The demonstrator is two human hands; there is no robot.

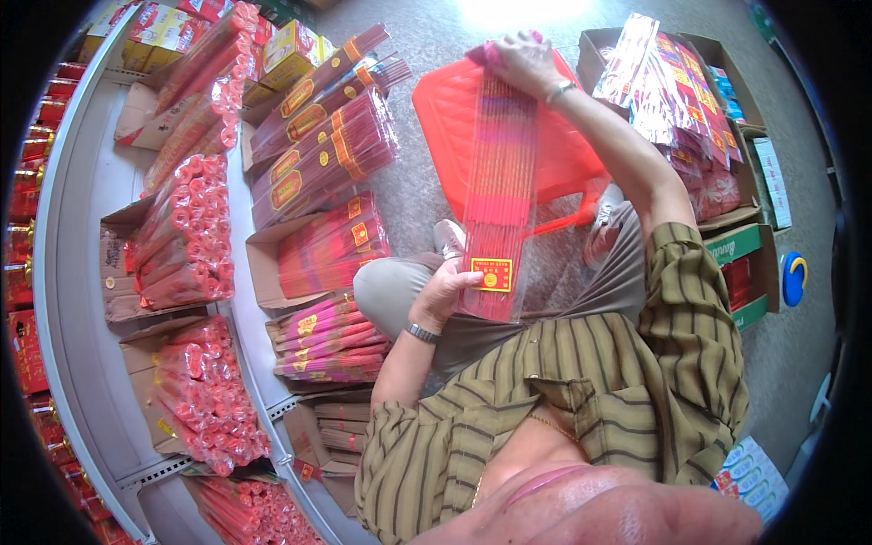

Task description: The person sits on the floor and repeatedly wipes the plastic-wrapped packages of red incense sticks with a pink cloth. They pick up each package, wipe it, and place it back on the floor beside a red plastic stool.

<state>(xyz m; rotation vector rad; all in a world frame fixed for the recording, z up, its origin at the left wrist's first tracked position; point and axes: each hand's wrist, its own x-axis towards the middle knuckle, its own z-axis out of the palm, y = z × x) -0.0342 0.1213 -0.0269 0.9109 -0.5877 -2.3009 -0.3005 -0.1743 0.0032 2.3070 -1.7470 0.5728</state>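
A long clear-wrapped pack of incense sticks (501, 184), banded red, orange and purple, lies lengthwise in front of me over a red plastic stool (443, 129). My left hand (441, 289) grips its near end, the thumb beside a yellow-and-red label (492, 274) that bears writing. At the far end, my right hand (523, 65) presses a bunched pink cloth (485, 56) against the pack. Parts of the cloth show on both sides of the fingers. The stool's seat is partly hidden under the pack and my right forearm.
Shelves on the left hold cardboard boxes of wrapped incense packs (323, 146) and red plastic-wrapped bundles (197, 231). At right stands an open carton (732, 51) with shiny packs (671, 88) piled on it. Beyond a green-edged box (756, 272) lies a blue round object (793, 279).
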